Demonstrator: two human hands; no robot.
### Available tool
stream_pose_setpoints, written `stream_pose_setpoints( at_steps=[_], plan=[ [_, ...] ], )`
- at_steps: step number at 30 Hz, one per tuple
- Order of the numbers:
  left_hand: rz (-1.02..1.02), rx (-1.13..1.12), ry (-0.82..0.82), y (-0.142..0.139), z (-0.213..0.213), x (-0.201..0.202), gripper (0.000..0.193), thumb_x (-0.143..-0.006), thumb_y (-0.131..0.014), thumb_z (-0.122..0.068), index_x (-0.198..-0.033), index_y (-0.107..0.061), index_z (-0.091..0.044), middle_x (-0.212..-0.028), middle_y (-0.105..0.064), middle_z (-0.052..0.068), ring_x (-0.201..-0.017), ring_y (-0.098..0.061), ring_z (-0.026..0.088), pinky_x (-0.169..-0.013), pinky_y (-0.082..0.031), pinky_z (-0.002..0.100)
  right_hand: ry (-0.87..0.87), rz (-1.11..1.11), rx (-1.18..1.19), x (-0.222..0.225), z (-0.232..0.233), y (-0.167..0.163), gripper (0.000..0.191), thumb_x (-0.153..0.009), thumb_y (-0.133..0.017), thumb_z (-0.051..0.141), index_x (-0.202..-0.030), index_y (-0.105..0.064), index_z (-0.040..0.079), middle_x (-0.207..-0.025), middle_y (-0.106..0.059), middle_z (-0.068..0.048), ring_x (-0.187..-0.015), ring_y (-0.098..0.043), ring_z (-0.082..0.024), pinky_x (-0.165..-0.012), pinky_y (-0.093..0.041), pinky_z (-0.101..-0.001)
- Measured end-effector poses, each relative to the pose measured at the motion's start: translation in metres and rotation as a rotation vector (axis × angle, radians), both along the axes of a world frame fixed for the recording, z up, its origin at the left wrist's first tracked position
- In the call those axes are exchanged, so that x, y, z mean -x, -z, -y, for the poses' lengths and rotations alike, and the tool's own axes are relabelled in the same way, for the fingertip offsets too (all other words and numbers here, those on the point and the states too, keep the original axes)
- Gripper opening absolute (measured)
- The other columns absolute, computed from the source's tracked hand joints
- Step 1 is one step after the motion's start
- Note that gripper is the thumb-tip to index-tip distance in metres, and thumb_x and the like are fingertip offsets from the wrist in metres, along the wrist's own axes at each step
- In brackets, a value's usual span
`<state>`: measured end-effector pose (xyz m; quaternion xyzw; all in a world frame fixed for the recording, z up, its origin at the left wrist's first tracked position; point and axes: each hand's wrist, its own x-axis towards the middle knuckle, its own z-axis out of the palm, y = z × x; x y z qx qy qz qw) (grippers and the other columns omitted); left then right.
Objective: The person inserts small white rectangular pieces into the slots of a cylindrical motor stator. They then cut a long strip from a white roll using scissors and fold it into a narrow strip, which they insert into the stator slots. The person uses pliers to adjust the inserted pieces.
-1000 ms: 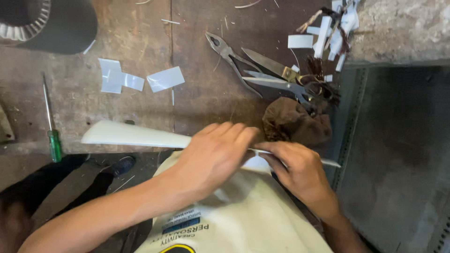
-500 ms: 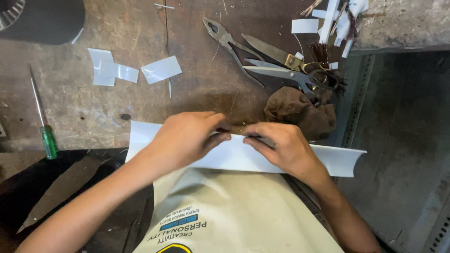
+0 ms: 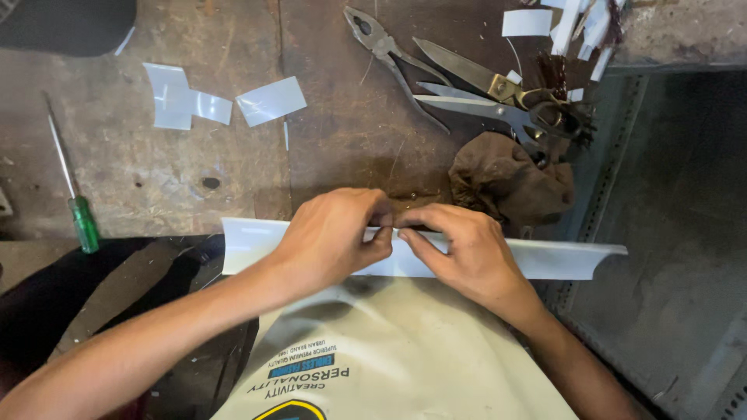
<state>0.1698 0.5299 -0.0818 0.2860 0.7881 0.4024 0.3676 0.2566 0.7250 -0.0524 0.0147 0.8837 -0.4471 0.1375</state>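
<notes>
The person is bending over the bench [image 3: 156, 179], working a long white strip [image 3: 560, 259] that is lying crosswise along the near edge, just in front of the body. The left hand [image 3: 331, 233] is closing down on the strip's top edge, fingers curled over and thumb pressing against them. The right hand [image 3: 467, 253] is doing the same just beside it, pinching the same edge; the fingertips of both hands are meeting, almost touching, at the middle of the strip. The strip's right end is sticking out past the bench over a grey metal frame [image 3: 622, 155].

From the hands, a brown rag [image 3: 506, 179] is lying at about 1 o'clock, just beyond the right knuckles. Farther out in the same direction, scissors [image 3: 482, 89] and pliers [image 3: 389, 50] are lying crossed near each other. At 11 o'clock, well apart, a few white offcuts [image 3: 268, 101] are sitting flat on the wood. Out at 9 o'clock a green-handled screwdriver [image 3: 78, 210] is lying with its blade pointing away. More white scraps [image 3: 529, 22] are showing at the far edge.
</notes>
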Motion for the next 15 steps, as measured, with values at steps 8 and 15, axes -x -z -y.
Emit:
stream_pose_setpoints(
  at_steps=[8,15],
  plan=[
    [-0.2,0.015,0.066,-0.001,0.005,-0.018,0.024,-0.077,-0.078,-0.02,-0.089,-0.063,-0.005,-0.077,-0.066,0.015,-0.078,-0.065,0.037,-0.066,-0.051,0.049,-0.036,-0.076,-0.159,-0.014,-0.005,0.008,0.02,-0.079,-0.08,0.017,-0.094,-0.073,0.007,-0.089,-0.075,-0.008,-0.083,-0.073,-0.027,-0.08,-0.054,-0.0394],
    [-0.285,0.02,0.085,-0.025,0.015,0.024,0.019,-0.076,-0.076,-0.017,-0.089,-0.065,-0.008,-0.083,-0.068,0.012,-0.082,-0.067,0.034,-0.07,-0.053,0.047,-0.053,-0.009,-0.384,-0.035,-0.08,0.014,0.022,-0.086,-0.078,0.02,-0.106,-0.076,0.01,-0.102,-0.078,-0.007,-0.09,-0.075,-0.022,-0.086,-0.058,-0.038]
  ],
)
